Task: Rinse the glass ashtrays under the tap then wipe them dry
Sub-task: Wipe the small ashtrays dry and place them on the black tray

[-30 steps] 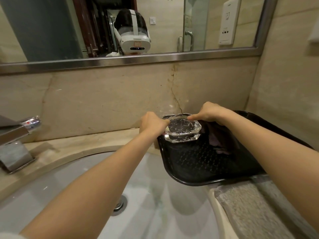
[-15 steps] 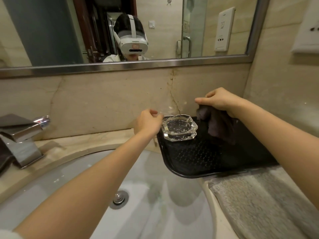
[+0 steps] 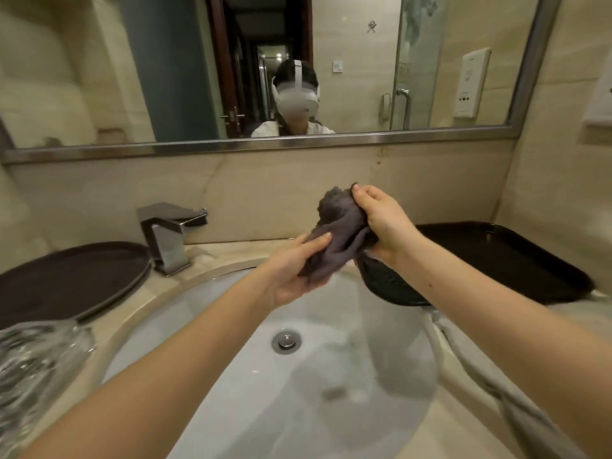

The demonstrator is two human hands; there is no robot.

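A dark grey cloth (image 3: 341,233) is bunched between both hands above the far rim of the white sink (image 3: 298,392). My right hand (image 3: 381,223) grips its upper end. My left hand (image 3: 294,270) holds the lower end from beneath, thumb on top. The black tray (image 3: 513,253) lies behind my right forearm; the glass ashtray that stood on its left corner is hidden by the cloth and hands. A blurred clear glass object (image 3: 36,359) sits on the counter at the lower left; I cannot tell whether it is an ashtray.
A chrome tap (image 3: 169,233) stands at the back left of the basin, with no water running. A dark round tray (image 3: 73,276) lies left of it. A grey towel (image 3: 496,376) is spread on the counter at the right. A mirror spans the wall.
My right hand lifted the cloth off the black tray and carried it left over the basin. My left hand let go of the ashtray and took the cloth. The view swung left.
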